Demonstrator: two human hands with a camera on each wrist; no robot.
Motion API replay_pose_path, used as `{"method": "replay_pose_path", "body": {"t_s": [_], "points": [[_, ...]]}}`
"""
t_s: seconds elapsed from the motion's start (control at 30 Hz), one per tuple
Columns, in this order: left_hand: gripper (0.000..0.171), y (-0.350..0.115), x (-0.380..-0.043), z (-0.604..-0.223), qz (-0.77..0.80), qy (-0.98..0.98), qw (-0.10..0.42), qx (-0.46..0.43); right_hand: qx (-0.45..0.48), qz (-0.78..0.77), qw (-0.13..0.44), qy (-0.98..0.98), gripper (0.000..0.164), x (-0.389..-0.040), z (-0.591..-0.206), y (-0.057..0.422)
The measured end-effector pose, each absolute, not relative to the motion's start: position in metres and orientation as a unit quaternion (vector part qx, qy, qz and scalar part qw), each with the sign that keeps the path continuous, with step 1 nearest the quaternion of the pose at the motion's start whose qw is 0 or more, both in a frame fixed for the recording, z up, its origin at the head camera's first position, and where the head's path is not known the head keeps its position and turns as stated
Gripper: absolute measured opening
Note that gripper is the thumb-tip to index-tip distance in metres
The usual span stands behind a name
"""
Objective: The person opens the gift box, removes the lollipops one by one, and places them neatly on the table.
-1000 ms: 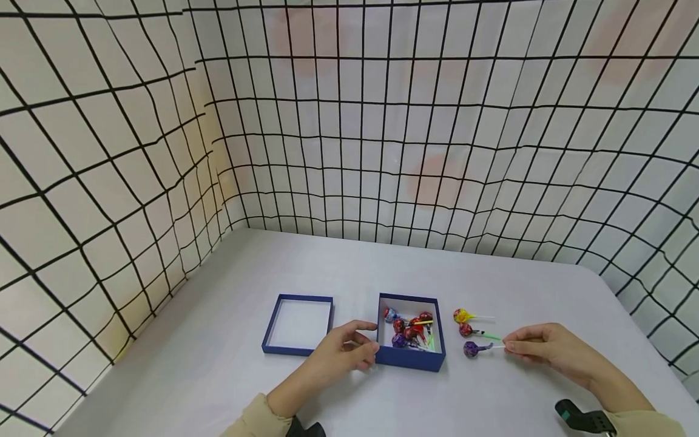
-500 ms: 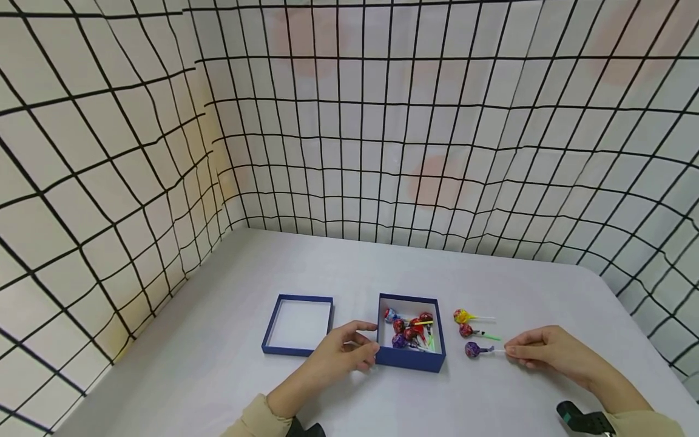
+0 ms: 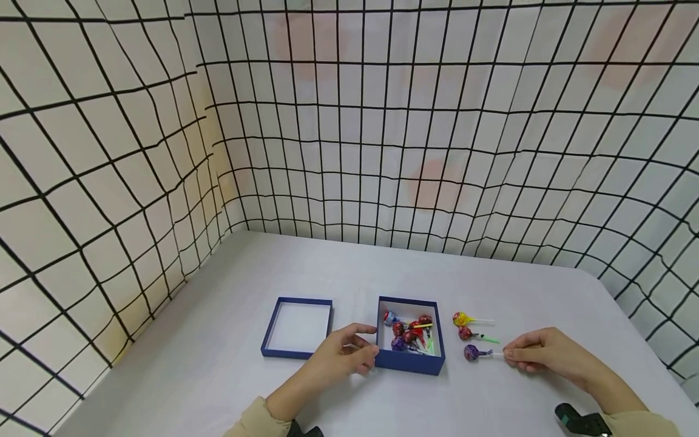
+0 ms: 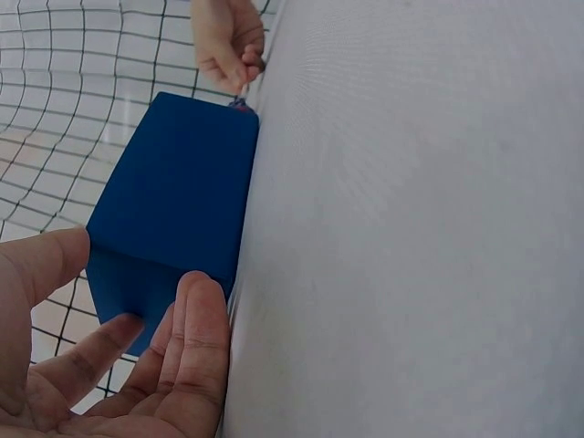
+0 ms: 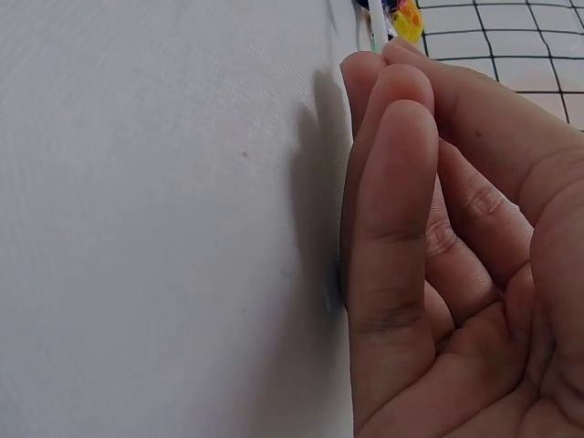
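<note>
A purple-wrapped lollipop point(image 3: 471, 352) lies at the right, its head toward the box. My right hand point(image 3: 551, 355) pinches the end of its white stick point(image 5: 378, 26) between thumb and fingertips, low over the table. Above it in the head view are a red lollipop point(image 3: 465, 332) with a green stick and a yellow lollipop point(image 3: 461, 318), sticks pointing right. My left hand point(image 3: 344, 352) touches the left wall of a blue box point(image 3: 409, 362) with loosely bent fingers. In the left wrist view its fingertips meet the box's side point(image 4: 173, 182). Several lollipops point(image 3: 412, 334) lie jumbled inside the box.
A shallow blue-edged lid point(image 3: 297, 328) with a white inside lies left of my left hand. The white table point(image 3: 218, 340) is enclosed by a black grid net point(image 3: 349, 121) before white sheeting. A dark device point(image 3: 581, 420) sits by my right sleeve.
My right hand and the purple lollipop have shifted very slightly right since a second ago. The left hand, box and lid stay as they were.
</note>
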State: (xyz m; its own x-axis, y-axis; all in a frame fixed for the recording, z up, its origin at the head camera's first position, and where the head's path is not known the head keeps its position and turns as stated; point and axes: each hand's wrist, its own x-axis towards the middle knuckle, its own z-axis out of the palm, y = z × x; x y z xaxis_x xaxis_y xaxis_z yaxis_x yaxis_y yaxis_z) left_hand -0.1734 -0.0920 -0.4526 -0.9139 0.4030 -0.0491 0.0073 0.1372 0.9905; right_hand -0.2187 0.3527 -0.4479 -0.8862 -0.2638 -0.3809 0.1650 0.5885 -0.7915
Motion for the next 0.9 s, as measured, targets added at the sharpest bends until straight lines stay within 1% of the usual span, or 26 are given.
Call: {"method": "replay_pose_path", "body": {"t_s": [0.17,0.57,0.9], "points": [[0.046,-0.092,-0.172,-0.453,0.642,0.738,0.156,0.137,-0.020,-0.437,0.229,0.870,0.045,-0.218,-0.449,0.348],[0.048,-0.094,-0.172,-0.451,0.637,0.742,0.154,0.139,0.007,-0.420,0.209,0.883,0.041,-0.219,-0.445,0.334],[0.047,-0.093,-0.172,-0.451,0.640,0.740,0.154,0.141,0.009,-0.424,0.212,0.880,0.042,-0.216,-0.444,0.334]]}}
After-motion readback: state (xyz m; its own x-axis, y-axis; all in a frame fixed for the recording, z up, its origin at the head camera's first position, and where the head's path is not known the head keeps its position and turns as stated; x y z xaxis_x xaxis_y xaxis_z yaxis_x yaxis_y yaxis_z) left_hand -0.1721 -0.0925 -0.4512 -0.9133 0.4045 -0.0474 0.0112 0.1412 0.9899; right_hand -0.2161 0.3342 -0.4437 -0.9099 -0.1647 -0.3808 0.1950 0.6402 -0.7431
